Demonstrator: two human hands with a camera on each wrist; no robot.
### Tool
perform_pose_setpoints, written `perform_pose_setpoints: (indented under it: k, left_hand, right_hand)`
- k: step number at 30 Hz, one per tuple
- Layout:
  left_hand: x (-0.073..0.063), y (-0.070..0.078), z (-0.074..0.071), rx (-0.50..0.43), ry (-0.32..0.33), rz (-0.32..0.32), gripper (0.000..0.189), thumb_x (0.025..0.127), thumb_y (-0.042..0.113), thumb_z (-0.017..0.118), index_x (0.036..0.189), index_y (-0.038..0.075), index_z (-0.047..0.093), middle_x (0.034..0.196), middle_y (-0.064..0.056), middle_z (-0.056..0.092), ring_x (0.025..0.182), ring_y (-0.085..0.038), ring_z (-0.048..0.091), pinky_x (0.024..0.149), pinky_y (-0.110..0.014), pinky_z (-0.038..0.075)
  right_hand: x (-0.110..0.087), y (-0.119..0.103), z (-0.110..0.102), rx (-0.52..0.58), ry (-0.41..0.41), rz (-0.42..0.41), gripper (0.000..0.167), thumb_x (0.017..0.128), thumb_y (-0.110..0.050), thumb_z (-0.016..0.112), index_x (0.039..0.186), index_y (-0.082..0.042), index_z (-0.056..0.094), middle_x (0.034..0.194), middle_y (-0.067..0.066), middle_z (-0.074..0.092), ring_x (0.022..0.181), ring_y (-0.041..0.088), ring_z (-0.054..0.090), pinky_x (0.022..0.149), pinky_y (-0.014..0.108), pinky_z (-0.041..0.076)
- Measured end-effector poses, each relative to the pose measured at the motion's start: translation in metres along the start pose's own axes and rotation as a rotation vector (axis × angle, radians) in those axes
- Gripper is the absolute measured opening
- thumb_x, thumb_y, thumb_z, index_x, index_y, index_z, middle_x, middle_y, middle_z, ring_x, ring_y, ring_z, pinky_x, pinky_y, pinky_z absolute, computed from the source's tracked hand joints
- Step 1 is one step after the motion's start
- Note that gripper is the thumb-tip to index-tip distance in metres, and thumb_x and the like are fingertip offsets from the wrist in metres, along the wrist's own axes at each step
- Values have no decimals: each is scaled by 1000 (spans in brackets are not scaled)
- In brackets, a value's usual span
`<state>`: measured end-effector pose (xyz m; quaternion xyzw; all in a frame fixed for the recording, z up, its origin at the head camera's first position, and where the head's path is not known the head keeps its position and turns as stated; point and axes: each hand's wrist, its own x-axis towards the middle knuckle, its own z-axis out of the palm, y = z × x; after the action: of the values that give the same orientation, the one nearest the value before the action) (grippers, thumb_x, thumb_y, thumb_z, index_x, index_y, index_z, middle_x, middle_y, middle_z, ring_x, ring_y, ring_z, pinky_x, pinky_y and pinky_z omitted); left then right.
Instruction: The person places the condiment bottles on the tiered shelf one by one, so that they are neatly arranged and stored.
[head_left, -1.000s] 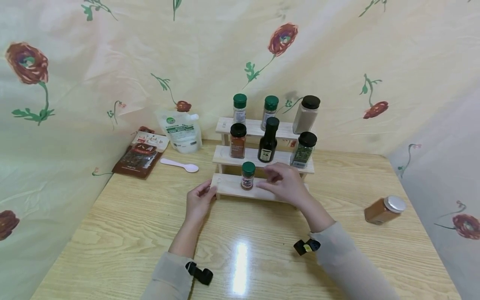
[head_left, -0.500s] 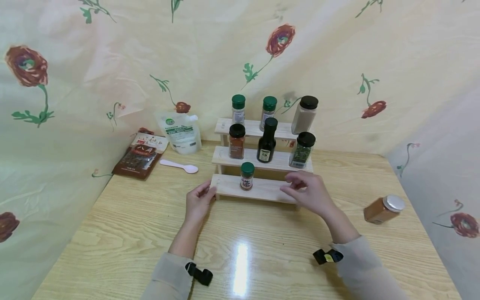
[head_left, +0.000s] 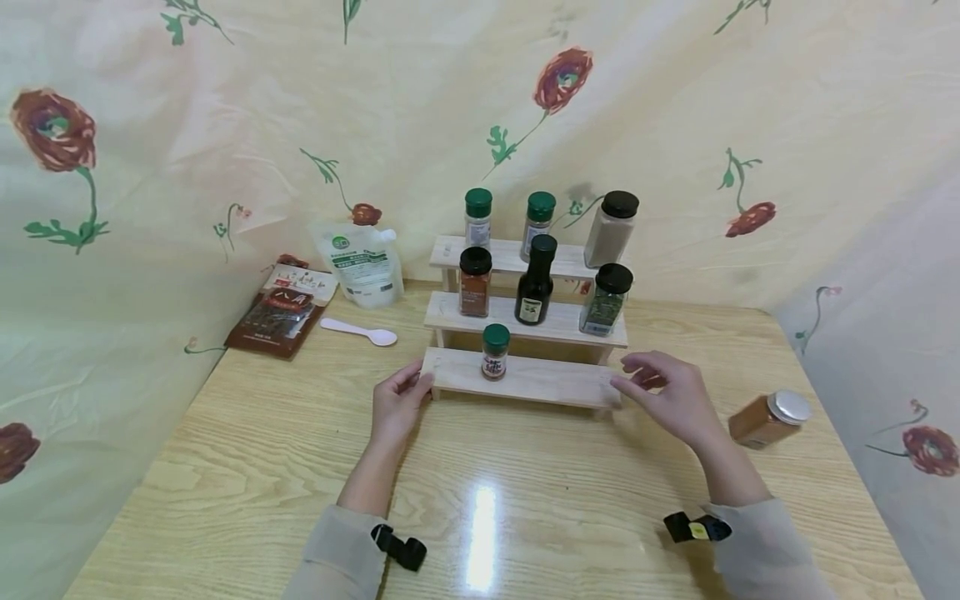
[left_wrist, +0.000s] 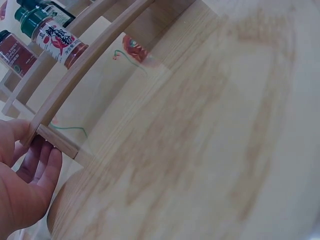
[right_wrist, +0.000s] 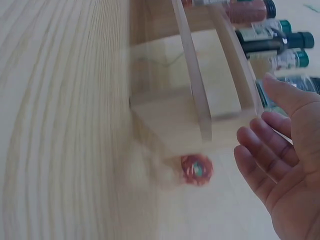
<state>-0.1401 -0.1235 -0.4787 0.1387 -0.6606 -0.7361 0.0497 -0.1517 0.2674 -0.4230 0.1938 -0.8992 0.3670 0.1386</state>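
A three-tier wooden spice rack (head_left: 540,385) stands before me in the head view. My left hand (head_left: 397,407) grips the left end of its lowest shelf, thumb on top and fingers curled beneath, as the left wrist view shows. Beside the shelf's right end is my right hand (head_left: 671,396), fingers loosely bent and holding nothing. A small green-capped spice jar (head_left: 494,357) stands on the lowest shelf, left of its middle. The middle shelf bears a black-capped red spice jar (head_left: 475,287), a dark bottle (head_left: 533,292) and a jar of green herbs (head_left: 604,304).
Two green-capped jars and a tall black-capped jar (head_left: 611,233) occupy the top shelf. To the left are a white spouted pouch (head_left: 363,265), a brown spice packet (head_left: 277,312) and a pale spoon (head_left: 360,332). A silver-lidded brown jar (head_left: 765,421) lies tilted at the right.
My right hand has moved right, from beside the small green-capped jar to the lowest shelf's right end. My left hand and the jars have stayed put.
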Motion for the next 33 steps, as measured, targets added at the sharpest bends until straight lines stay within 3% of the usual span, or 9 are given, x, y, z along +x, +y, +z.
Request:
perform_pose_setpoints:
  k: [2, 12, 21, 24, 28, 33]
  left_hand:
    - [5, -9, 0, 4, 7, 5, 36, 94, 5, 72, 127, -7, 65, 99, -8, 64, 83, -7, 62, 76, -20, 60]
    - [7, -10, -1, -3, 2, -11, 35, 94, 1, 71, 126, -9, 65, 97, -7, 64, 82, -6, 62, 78, -24, 62]
    - [4, -9, -1, 20, 22, -3, 37, 93, 6, 73, 127, -5, 66, 99, -6, 63, 85, -6, 61, 76, -17, 59]
    - [4, -8, -1, 14, 20, 4, 37, 93, 6, 74, 127, -6, 66, 98, -7, 63, 84, -6, 61, 76, -18, 59]
    - [4, -8, 0, 12, 21, 7, 36, 92, 6, 74, 126, -6, 67, 97, -7, 63, 83, -5, 62, 77, -18, 60]
    - [4, -8, 0, 19, 22, 5, 37, 92, 6, 75, 126, -6, 67, 97, -7, 64, 83, -6, 62, 76, -17, 59]
  right_hand:
    - [-5, 5, -5, -15, -12, 25, 24, 86, -9, 82, 107, -4, 73, 99, 14, 73, 76, 6, 65, 68, 19, 59]
    - [-27, 25, -34, -74, -11, 106, 26, 88, -15, 81, 110, -4, 73, 101, 16, 73, 78, -1, 63, 66, 11, 54]
    - [-38, 30, -65, -113, 52, 139, 28, 88, -14, 81, 113, -3, 73, 102, 16, 72, 74, -7, 59, 55, 11, 51]
    - [-40, 30, -75, -135, 74, 163, 29, 88, -16, 81, 113, -5, 73, 101, 9, 72, 73, -8, 57, 54, 11, 50]
    - [-44, 33, -86, -157, 110, 187, 30, 87, -17, 82, 113, -5, 74, 98, -10, 69, 74, -10, 56, 61, 6, 46]
    - [-49, 38, -97, -147, 179, 160, 29, 83, -8, 84, 110, -4, 74, 96, -30, 62, 66, -9, 53, 56, 6, 44]
